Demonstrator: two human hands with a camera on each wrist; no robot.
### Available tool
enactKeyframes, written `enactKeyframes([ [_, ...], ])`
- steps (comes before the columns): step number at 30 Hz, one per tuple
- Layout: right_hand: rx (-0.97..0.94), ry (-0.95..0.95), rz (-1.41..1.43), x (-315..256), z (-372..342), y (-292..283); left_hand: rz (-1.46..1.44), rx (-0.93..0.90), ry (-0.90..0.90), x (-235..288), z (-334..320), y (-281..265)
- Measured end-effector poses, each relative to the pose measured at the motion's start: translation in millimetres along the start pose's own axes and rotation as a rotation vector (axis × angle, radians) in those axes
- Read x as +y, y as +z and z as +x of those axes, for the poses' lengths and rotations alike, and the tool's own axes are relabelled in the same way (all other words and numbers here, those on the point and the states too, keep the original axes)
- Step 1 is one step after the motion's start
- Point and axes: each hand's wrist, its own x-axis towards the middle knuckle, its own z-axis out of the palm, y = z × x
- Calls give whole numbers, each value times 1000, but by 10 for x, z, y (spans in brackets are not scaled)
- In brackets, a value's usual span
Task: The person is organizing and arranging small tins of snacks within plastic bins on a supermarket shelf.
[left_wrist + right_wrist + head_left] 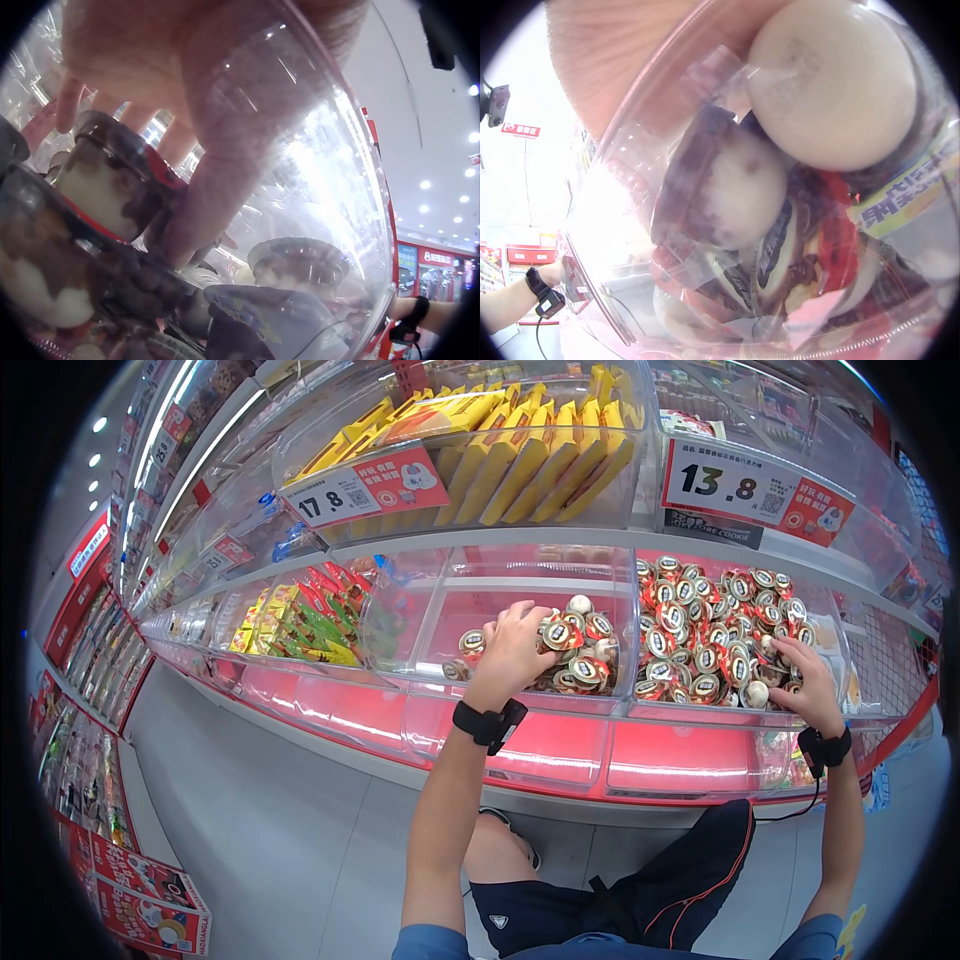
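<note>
In the head view my left hand (515,650) lies over small cups with red and gold lids (587,670) in a clear bin, fingers spread and thumb apart. The left wrist view has a brown and white cup (101,184) between the thumb and fingers of the left hand (202,97); a firm hold is not visible. To the right, my right hand (812,685) reaches into a fuller bin of the same cups (705,658), fingers loosely bent beside a white-bottomed cup (757,694). Through clear plastic, the right wrist view has cups (731,184) below the right hand (637,60).
Clear bin walls (625,620) stand between and in front of the hands. Yellow packets (560,455) and price signs (735,485) are on the shelf above. Green and red packets (325,615) lie at the left. A red ledge (510,745) runs below the bins.
</note>
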Motion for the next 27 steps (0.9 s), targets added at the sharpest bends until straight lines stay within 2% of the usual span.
enactKeyframes([
  [25,-36,56,36,-42,11,-19,20,-6,37,-44,9,20],
  [27,-5,19,16,-30,-3,-9,14,-8,46,-48,0,25],
])
